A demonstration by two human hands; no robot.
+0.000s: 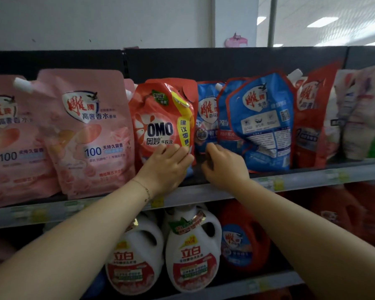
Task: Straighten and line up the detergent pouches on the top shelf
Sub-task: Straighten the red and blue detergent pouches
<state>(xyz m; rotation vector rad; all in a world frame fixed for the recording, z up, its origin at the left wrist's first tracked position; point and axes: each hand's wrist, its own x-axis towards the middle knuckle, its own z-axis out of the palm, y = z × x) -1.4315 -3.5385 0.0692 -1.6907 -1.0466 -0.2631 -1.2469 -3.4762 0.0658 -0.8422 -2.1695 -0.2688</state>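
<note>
OMO pouch point(158, 118) pressed by flat left grip point(167, 167); right grip point(224, 167) curled, its hold unclear.

The top shelf point(312, 176) bears pink pouches point(89, 131), a red OMO pouch point(158, 118) and blue pouches point(262, 120).

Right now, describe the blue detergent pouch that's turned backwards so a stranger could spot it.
Look along the top shelf, above the white jugs. Just right of the red OMO pouch stands a cluster of blue pouches. The backwards blue pouch leans in front of them, alone showing a QR code and a white panel of small print.
</note>
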